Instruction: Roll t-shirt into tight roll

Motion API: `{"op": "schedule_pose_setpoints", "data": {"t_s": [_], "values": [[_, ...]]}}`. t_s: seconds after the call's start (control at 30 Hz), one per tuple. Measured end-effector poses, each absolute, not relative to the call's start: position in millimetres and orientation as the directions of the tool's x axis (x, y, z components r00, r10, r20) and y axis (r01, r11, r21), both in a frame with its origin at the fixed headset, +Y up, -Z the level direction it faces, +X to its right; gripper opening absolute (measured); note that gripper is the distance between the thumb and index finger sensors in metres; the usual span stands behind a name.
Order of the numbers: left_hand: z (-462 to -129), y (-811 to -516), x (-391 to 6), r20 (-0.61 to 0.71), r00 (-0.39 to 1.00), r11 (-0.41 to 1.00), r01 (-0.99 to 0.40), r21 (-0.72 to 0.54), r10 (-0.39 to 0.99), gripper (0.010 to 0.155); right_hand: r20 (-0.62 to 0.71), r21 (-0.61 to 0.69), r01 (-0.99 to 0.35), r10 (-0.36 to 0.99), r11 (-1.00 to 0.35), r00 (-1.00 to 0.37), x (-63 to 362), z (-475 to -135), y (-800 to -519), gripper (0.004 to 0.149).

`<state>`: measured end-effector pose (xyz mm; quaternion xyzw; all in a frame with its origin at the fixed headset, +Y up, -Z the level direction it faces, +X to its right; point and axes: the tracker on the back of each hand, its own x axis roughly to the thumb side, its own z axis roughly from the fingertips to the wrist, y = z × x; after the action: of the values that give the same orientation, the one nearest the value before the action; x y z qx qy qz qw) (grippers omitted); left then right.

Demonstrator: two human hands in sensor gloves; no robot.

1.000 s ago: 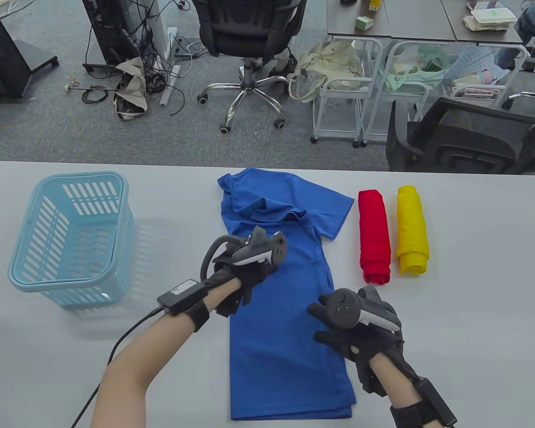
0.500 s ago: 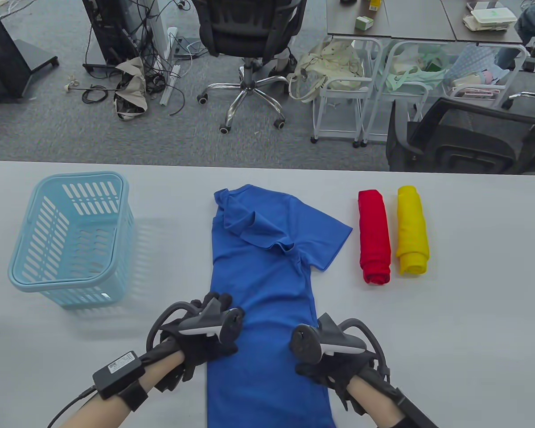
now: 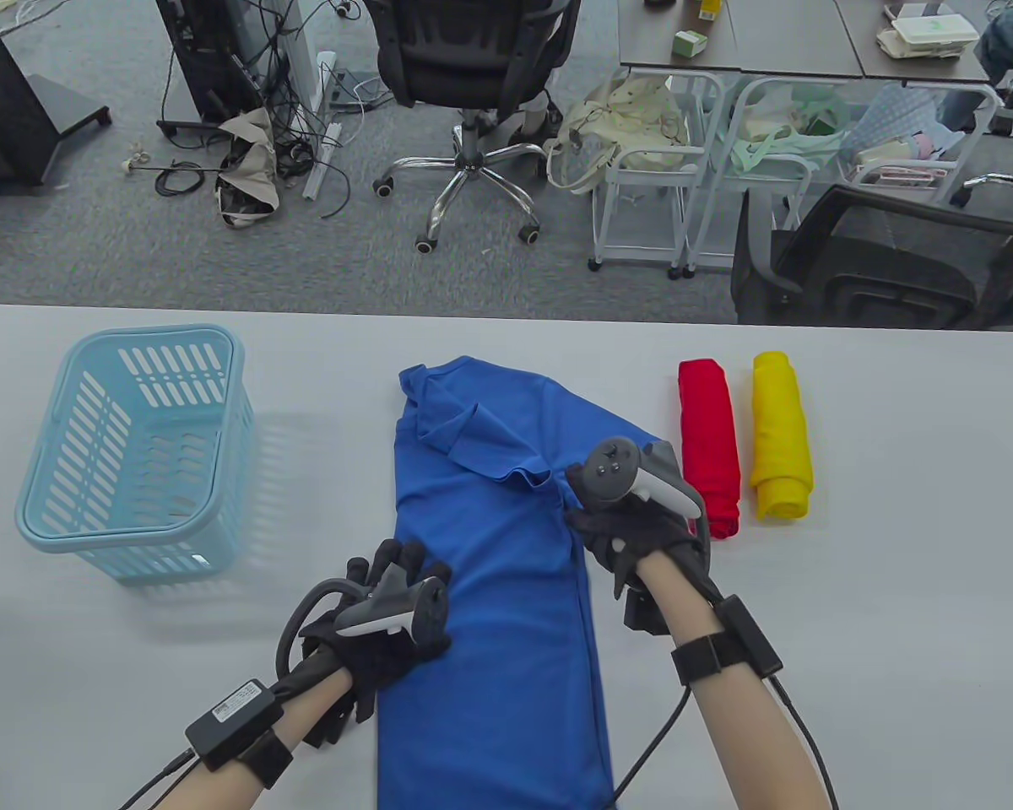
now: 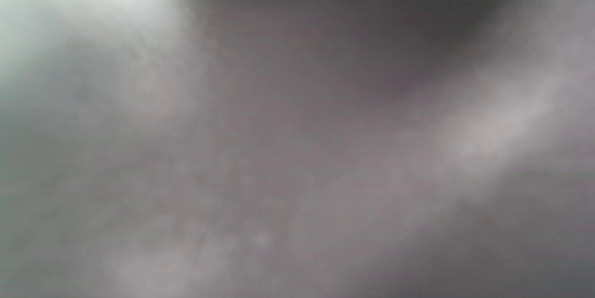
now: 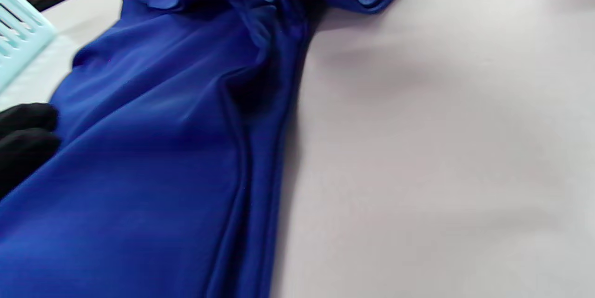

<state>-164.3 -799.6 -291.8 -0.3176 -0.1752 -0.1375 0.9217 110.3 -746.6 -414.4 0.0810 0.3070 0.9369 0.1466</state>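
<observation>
1 grey table [image 3: 895, 591]. 1 blue t-shirt [image 3: 490, 607] flat, centre to bottom edge. 1 basket [image 3: 42, 515] left. 2 rolls right: red [image 3: 709, 439], yellow [image 3: 781, 439]. 2 hands: left hand [image 3: 380, 624] spread on shirt's left edge; right hand [image 3: 620, 527] at right sleeve, grip unclear.

No text can be read. The white label on the black box [image 3: 233, 711] strapped at the left wrist, lower left of the table view, carries print too small to make out.

Black gloves [image 3: 380, 645], bare forearms [image 3: 743, 742] — wrist cables
</observation>
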Motion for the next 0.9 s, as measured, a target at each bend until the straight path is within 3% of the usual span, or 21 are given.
{"op": "schedule_pose_setpoints", "data": {"t_s": [0.2, 0.33, 0.43, 0.53, 0.67, 0.8, 0.87, 0.9], "values": [[-282, -802, -172, 0.414, 0.904, 0.766, 0.343, -0.544, -0.111, 0.079, -0.043, 0.635, -0.157, 0.169, -0.757, -0.985, 124, -447, -770, 0.064], [-284, -802, -171, 0.418, 0.903, 0.761, 0.342, -0.552, -0.103, 0.079, -0.107, 0.605, -0.269, 0.259, -0.749, -0.960, 119, -452, -750, 0.067], [-285, -802, -171, 0.421, 0.903, 0.759, 0.336, -0.558, -0.089, 0.079, 0.001, 0.545, -0.248, 0.297, -0.801, -0.955, 93, -449, -729, 0.078], [-285, -803, -171, 0.421, 0.903, 0.759, 0.332, -0.559, -0.085, 0.079, 0.135, 0.497, -0.102, 0.193, -0.862, -0.972, 55, -441, -721, 0.087], [-285, -803, -170, 0.416, 0.904, 0.761, 0.336, -0.554, -0.096, 0.079, 0.231, 0.420, 0.175, -0.081, -0.891, -0.970, 12, -440, -737, 0.100], [-285, -803, -170, 0.418, 0.902, 0.764, 0.344, -0.546, -0.107, 0.079, 0.192, 0.310, 0.306, -0.256, -0.900, -0.947, 0, -451, -744, 0.075], [-285, -802, -170, 0.418, 0.903, 0.765, 0.341, -0.546, -0.103, 0.079, 0.146, 0.253, 0.256, -0.224, -0.933, -0.964, 7, -453, -733, 0.055], [-285, -802, -170, 0.418, 0.902, 0.765, 0.341, -0.546, -0.104, 0.079, 0.117, 0.232, 0.219, -0.196, -0.948, -0.974, 13, -454, -726, 0.051]]}}
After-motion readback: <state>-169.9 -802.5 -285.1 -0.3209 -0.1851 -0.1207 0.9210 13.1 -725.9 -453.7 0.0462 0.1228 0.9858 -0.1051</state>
